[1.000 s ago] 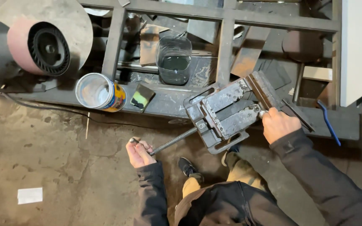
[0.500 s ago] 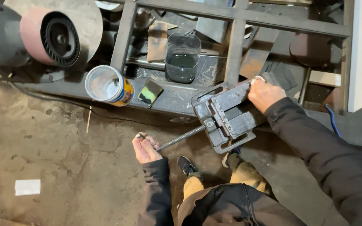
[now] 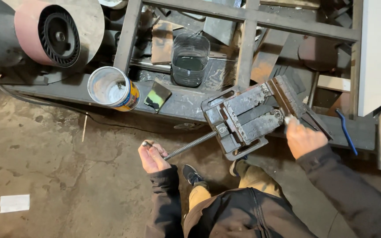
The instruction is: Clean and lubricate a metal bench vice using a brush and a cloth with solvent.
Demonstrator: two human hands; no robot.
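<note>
**Machine vise on bench edge, both hands engaged**

The grey steel machine vise (image 3: 248, 119) rests on the front edge of the dark metal workbench frame (image 3: 177, 103), tilted diagonally. Its threaded screw rod (image 3: 190, 145) projects out past the bench edge, down and to the left, over the concrete floor (image 3: 45, 167).

The left hand (image 3: 152, 157) is closed around the handle end of the screw rod. The right hand (image 3: 303, 139) sits at the vise's far jaw end, fingers curled against the metal there; whether it grips anything cannot be determined.

To the left of the vise on the bench stand a small dark rectangular block (image 3: 157, 96) and an open white-lined tin can with a yellow-and-blue wall (image 3: 112, 88). Behind them is a cut-off clear plastic container holding dark liquid (image 3: 190, 59). A pink-rimmed grinding wheel (image 3: 51, 31) occupies the upper left corner.
</note>
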